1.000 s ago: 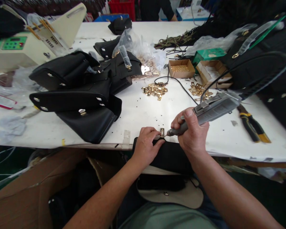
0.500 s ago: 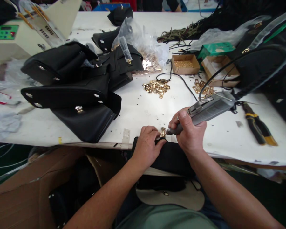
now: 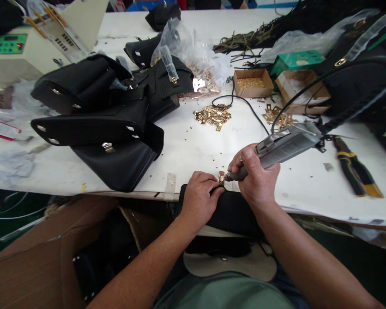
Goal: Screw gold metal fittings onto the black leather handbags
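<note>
My right hand (image 3: 259,174) is wrapped round the front of a grey electric screwdriver (image 3: 286,143), whose tip points left. That tip meets or nearly meets a small gold metal plate (image 3: 221,177) at the edge of a black bag flap (image 3: 231,210). With thumb and fingers closed, my left hand (image 3: 201,195) pinches the flap's edge right beside the plate. The black piece lies across the table's front edge and hangs toward my lap. Below it shows a beige panel (image 3: 228,262) with a small gold fitting. Whether the tip touches a screw is too small to tell.
Black bags (image 3: 109,128) are piled at the left. Gold plates (image 3: 212,116) lie in a heap mid-table, near a cardboard box of small gold parts (image 3: 253,83). Black-and-yellow pliers (image 3: 357,169) rest at the right. A cable (image 3: 254,111) loops across the table. A cardboard box (image 3: 45,253) stands below left.
The view has shifted slightly. The gold plate appears tilted a little differently at the screwdriver's tip. Both hands keep their grip and place.
</note>
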The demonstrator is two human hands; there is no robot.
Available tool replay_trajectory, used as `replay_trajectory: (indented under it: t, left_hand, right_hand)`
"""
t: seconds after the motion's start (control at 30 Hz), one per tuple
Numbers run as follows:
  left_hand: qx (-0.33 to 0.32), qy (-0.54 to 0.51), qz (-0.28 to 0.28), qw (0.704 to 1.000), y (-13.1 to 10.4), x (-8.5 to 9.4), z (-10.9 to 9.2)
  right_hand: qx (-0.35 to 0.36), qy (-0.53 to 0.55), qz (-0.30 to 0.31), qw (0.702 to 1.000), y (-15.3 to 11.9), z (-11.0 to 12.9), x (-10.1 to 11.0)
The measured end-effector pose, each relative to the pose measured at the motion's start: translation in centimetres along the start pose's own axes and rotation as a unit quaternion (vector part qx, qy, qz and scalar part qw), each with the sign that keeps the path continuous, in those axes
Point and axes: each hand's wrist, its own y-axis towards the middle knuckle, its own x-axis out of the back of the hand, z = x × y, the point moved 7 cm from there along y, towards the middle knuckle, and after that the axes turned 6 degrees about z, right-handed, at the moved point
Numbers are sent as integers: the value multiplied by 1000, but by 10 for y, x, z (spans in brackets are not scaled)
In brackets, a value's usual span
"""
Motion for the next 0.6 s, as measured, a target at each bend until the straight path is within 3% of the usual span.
replay_trajectory:
  t: [0.6]
  left_hand:
    - [-7, 12, 17, 1000, 1, -1, -2]
  right_hand:
    - [-23, -4, 5, 1000, -3, -8, 0]
